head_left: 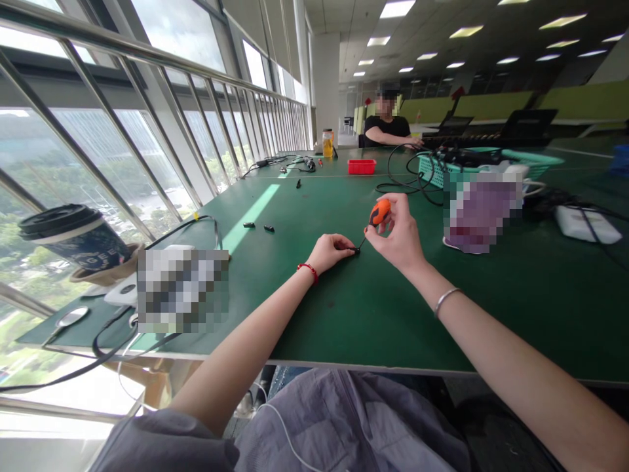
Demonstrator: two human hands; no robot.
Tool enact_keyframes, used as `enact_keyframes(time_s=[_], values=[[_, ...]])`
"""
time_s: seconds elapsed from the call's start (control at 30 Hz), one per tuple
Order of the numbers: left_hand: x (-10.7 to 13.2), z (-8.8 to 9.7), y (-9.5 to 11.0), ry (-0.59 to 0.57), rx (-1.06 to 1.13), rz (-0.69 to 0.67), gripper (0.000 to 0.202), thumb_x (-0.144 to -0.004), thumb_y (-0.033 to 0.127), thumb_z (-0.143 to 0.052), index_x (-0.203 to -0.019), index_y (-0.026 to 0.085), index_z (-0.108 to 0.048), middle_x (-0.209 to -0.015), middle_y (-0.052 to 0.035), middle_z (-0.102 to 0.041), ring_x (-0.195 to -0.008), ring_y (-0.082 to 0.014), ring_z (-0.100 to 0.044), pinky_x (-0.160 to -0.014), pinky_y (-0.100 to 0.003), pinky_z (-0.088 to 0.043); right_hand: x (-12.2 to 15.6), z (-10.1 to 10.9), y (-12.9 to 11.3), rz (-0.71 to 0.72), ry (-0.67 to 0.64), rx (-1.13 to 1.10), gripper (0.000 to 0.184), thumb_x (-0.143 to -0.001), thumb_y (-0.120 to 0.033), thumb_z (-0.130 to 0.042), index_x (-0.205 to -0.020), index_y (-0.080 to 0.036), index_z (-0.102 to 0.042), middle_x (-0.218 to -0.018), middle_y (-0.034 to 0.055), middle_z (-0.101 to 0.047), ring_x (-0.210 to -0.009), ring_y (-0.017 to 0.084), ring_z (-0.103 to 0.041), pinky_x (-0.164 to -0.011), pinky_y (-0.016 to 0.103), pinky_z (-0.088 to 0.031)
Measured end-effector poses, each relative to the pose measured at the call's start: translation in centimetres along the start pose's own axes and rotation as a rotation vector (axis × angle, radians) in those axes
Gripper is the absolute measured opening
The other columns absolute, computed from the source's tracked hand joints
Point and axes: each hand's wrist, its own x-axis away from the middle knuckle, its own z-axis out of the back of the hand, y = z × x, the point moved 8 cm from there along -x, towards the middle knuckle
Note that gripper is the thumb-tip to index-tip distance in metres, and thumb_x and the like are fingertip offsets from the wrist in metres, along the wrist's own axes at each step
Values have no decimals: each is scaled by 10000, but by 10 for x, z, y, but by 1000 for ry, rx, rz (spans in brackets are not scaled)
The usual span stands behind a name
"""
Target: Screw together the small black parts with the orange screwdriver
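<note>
My right hand [400, 235] is closed around an orange-and-black screwdriver [380, 212], its thin shaft slanting down to the left. The tip meets a small black part [354, 250] lying on the green tabletop [314, 314]. Thumb and fingers of my left hand [330, 253] pinch that black part from the left; its exact kind is too small to make out. Farther left lie two similar small black pieces [268, 229], apart from both hands. Another dark piece [298, 184] sits farther back.
A red tray [362, 167] stands toward the back. At right are a turquoise basket [432, 172] of cables, a blurred purple object [484, 213] and a white box [587, 224]. A lidded cup [73, 239] and cables are at left. Across the table sits a person [386, 128].
</note>
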Motion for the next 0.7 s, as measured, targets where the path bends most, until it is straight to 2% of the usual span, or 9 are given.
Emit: enact_keyframes(time_s=[0.07,0.2,0.27,0.4,0.5,0.6,0.7], values=[[0,0,1,-3,-10,-5,135,-677,214,-725,-769,115,-721,-720,-49,-708,-643,-117,-606,-665,-233,-497,0,1,2,-39,11,53,457,-656,-388,-628,-1054,-230,-468,-724,-27,-557,-559,152,-509,-522,277,-385],[1,0,3,-4,-25,-13,129,-687,213,-712,-772,118,-723,-717,-47,-705,-639,-114,-600,-665,-232,-493,-1,0,2,-105,-30,95,262,-712,-438,-594,-878,-240,-547,-573,-42,-485,-536,160,-492,-562,289,-388],[1,1,3,2,-26,-14,126,-683,212,-711,-767,120,-724,-702,-42,-700,-628,-111,-594,-651,-229,-490,0,-1,1,-92,-48,52,220,-733,-407,-573,-880,-244,-554,-574,-41,-481,-535,159,-494,-574,293,-399],[1,1,2,4,-18,-13,131,-678,218,-718,-766,121,-723,-700,-42,-700,-627,-114,-598,-647,-231,-495,2,1,3,-62,-19,1,348,-698,-317,-571,-1030,-246,-494,-634,-46,-504,-534,162,-508,-542,297,-405],[0,0,1,3,-21,-17,128,-685,211,-714,-769,116,-723,-722,-52,-709,-645,-121,-611,-669,-241,-505,1,3,3,-72,10,34,407,-672,-353,-609,-1039,-244,-469,-658,-42,-517,-545,167,-512,-533,298,-399],[0,0,2,-1,-24,-24,120,-687,202,-712,-769,115,-723,-730,-54,-713,-650,-123,-615,-680,-245,-508,0,3,7,-152,4,79,367,-671,-456,-632,-941,-246,-499,-596,-48,-482,-546,174,-506,-533,292,-381],[0,0,3,-2,-26,-19,120,-684,198,-716,-769,114,-723,-716,-48,-708,-635,-117,-606,-667,-239,-502,-1,-4,8,-156,-56,3,256,-703,-405,-589,-888,-247,-509,-563,-54,-449,-536,162,-492,-551,288,-393]])
